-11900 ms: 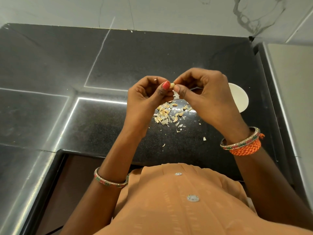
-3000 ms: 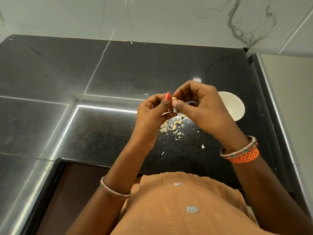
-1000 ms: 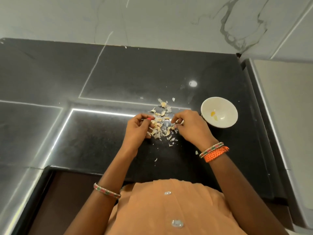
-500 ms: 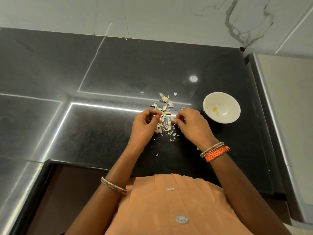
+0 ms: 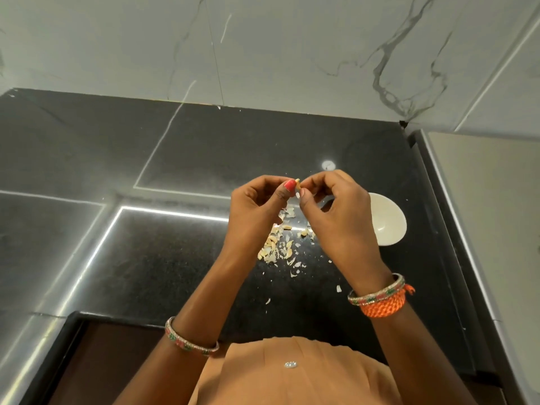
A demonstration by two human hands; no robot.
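My left hand point(image 5: 257, 209) and my right hand point(image 5: 339, 211) are raised above the black counter point(image 5: 175, 258), fingertips meeting. Between them they pinch a small pale garlic clove point(image 5: 298, 183); most of it is hidden by the thumbs. Below the hands lies a heap of pale peels and cloves point(image 5: 277, 244) on the counter. A small white bowl point(image 5: 388, 223) stands to the right of the heap, partly hidden behind my right hand.
The counter ends at a marble wall point(image 5: 263, 54) behind. A beige raised surface point(image 5: 491, 214) borders it on the right. Loose peel flakes point(image 5: 339, 288) lie scattered nearer the front edge. A dark recess point(image 5: 96, 361) opens below the counter at the left.
Both hands were down at the heap half a second ago. They have lifted up off the counter with a clove pinched between them.
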